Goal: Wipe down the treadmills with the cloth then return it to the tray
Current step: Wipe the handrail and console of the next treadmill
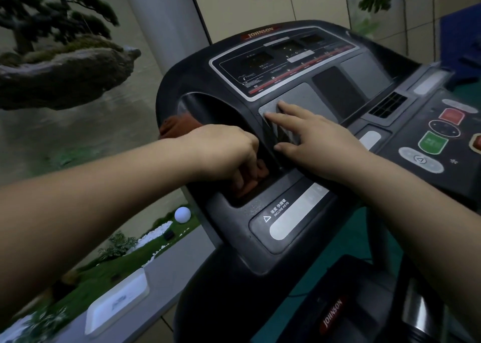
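Treadmill console (299, 64), one in view, is what I'm working on, wipe step under way. One white tray (117, 306) waits on the ledge down left, well apart. My right hand (315, 145) lies on the speaker grille, fingers spread. My left hand (223, 150) has fingers curled, clamped on the one rust cloth (182, 126) in the console's left pocket. Next, I judge: drag it across the panel.

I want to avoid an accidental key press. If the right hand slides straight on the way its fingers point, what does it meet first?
Probably no key: the right hand points up the grey speaker grille, toward the display panel. Depth is uncertain.
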The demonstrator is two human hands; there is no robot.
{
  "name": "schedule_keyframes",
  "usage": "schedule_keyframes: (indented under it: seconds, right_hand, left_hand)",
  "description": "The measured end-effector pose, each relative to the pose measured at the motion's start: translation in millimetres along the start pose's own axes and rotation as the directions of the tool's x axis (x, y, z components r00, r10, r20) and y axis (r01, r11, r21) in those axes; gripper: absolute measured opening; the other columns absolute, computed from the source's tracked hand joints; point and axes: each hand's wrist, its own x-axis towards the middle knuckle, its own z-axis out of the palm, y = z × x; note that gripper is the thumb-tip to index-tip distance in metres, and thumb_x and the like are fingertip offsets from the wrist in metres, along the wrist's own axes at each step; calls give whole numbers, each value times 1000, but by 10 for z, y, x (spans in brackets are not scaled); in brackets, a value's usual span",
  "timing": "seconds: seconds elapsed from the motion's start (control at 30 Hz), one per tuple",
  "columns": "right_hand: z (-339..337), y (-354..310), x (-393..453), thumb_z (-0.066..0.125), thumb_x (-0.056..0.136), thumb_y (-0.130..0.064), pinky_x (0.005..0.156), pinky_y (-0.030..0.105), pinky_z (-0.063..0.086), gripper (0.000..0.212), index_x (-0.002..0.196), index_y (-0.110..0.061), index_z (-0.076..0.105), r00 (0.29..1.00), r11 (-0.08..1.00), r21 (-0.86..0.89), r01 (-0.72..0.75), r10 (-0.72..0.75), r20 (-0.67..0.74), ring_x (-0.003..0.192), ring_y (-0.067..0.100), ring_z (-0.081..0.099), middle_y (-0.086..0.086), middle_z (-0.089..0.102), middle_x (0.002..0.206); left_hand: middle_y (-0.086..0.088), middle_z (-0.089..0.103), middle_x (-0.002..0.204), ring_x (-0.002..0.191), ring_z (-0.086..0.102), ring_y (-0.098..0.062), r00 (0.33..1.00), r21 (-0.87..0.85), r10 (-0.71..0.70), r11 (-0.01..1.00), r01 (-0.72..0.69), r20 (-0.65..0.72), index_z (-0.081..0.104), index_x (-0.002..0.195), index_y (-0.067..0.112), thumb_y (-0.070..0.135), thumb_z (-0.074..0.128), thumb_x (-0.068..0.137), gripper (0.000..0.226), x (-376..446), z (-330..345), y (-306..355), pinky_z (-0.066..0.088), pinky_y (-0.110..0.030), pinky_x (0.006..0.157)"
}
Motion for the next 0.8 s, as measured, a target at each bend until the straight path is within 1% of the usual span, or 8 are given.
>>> schedule_keyframes:
  seconds: [0.1, 0.2, 0.27, 0.33, 0.43, 0.53, 0.67, 0.8]
  right_hand:
    - [0, 2, -2, 54, 90, -42, 112, 38, 31, 60, 141, -55, 25, 1000, 1000, 2, 0, 0, 3, 143, 10, 23, -26, 12, 156]
    - [1, 10, 1, 54, 91, -41, 111, 39, 31, 59, 140, -56, 25, 1000, 1000, 9, 2, -2, 2, 143, 10, 23, -26, 13, 155]
    - [7, 16, 3, 54, 90, -41, 111, 40, 32, 59, 140, -55, 26, 1000, 1000, 12, 4, -4, -3, 142, 10, 24, -26, 13, 155]
    - [8, 25, 10, 54, 90, -41, 111, 41, 32, 59, 140, -55, 26, 1000, 1000, 14, 5, -5, -6, 142, 11, 25, -26, 13, 155]
    - [0, 22, 9, 54, 91, -41, 111, 41, 32, 58, 140, -56, 26, 1000, 1000, 15, 3, -3, -2, 142, 11, 24, -27, 13, 155]
    - [-7, 22, 3, 54, 91, -41, 111, 41, 32, 58, 139, -57, 26, 1000, 1000, 18, 0, 0, -4, 142, 10, 25, -27, 15, 154]
    - [-8, 27, -1, 54, 90, -41, 111, 40, 32, 58, 139, -56, 27, 1000, 999, 35, -1, 1, -10, 141, 9, 26, -28, 16, 154]
    - [-9, 24, 2, 55, 90, -40, 111, 38, 32, 58, 139, -55, 28, 1000, 999, 32, -4, 4, -13, 142, 8, 25, -27, 16, 154]
  left_hand:
    - [9, 58, 112, 105, 52, -14, 981, -7, -47, 999, 49, 189, 67, 113, 34, 32, 73, 78, 35, -40, -14, -16, 39, -23, 77]
    - [7, 63, 94, 81, 52, -7, 925, -135, -68, 983, 126, 373, 70, 110, 22, 25, 71, 82, 28, -30, -105, 1, 35, -15, 58]
    - [14, 62, 83, 68, 51, -1, 931, -190, -74, 970, 151, 358, 72, 106, 22, 23, 73, 80, 27, 9, -121, -15, 34, -3, 57]
    - [25, 54, 79, 63, 46, 4, 955, -190, -69, 973, 128, 288, 73, 106, 23, 21, 75, 77, 28, 57, -86, -21, 33, -2, 56]
    - [25, 51, 85, 74, 43, 3, 967, -140, -66, 985, 103, 247, 69, 113, 27, 24, 72, 80, 33, 60, -23, -9, 28, -17, 66]
    - [8, 63, 103, 88, 52, -6, 942, -168, -62, 978, 123, 330, 66, 116, 23, 26, 67, 86, 31, -33, -96, -5, 30, -18, 66]
    - [15, 65, 96, 81, 56, 0, 939, -288, -32, 948, 137, 341, 69, 106, 30, 30, 67, 86, 21, -225, -289, -24, 38, -4, 66]
    - [14, 66, 104, 94, 61, 0, 968, -461, 18, 882, 103, 251, 70, 103, 35, 30, 73, 79, 24, -362, -254, -34, 45, -16, 85]
